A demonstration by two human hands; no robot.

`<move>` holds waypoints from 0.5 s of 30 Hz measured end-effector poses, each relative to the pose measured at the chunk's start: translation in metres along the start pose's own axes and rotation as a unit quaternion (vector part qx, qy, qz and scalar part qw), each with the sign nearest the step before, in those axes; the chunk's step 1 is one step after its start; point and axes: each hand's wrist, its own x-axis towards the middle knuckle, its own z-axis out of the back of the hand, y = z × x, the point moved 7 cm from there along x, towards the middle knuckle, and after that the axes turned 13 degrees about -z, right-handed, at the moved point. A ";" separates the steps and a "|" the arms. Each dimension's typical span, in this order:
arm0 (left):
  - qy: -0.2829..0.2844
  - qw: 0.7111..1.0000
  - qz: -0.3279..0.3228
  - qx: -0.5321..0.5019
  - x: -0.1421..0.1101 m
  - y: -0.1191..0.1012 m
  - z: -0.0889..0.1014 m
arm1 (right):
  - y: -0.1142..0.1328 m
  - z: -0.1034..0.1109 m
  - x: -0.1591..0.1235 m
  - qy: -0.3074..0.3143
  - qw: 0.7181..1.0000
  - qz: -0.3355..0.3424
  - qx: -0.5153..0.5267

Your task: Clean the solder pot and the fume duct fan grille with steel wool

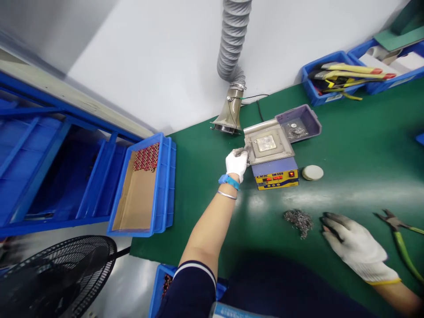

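My left hand (236, 163), in a white glove with dark-stained fingertips, is closed at the left edge of the metal tray (286, 149) on top of a solder pot. What its fingers hold, if anything, is hidden. Shiny molten-looking solder (265, 143) fills the square well. Under the tray is the pot's yellow front panel (276, 179) with a lit red display. My right hand (353, 240), gloved and dirty at the fingertips, rests low over the table with curled fingers, right of a heap of fine metal clippings (299, 221). I cannot make out anything in its grip.
Green-handled cutters (402, 243) lie at the right. A round lid (312, 172) and a purple-grey bin (314, 121) flank the pot. A fume hose (232, 48) hangs behind. Blue crates (160, 190) hold red-and-brass parts (146, 157) at the left; a fan (66, 269) stands below.
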 end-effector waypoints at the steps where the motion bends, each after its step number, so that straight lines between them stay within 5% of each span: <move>1: -0.008 1.000 0.007 -0.017 -0.001 0.003 0.000 | 0.001 -0.002 -0.002 -0.005 1.000 0.020 -0.022; 8: -0.074 0.997 0.021 -0.007 -0.004 0.008 -0.004 | 0.008 0.001 0.000 -0.032 0.995 0.055 -0.073; 15: -0.095 0.993 -0.034 0.062 0.002 0.000 -0.013 | 0.008 0.001 -0.001 -0.036 0.996 0.037 -0.078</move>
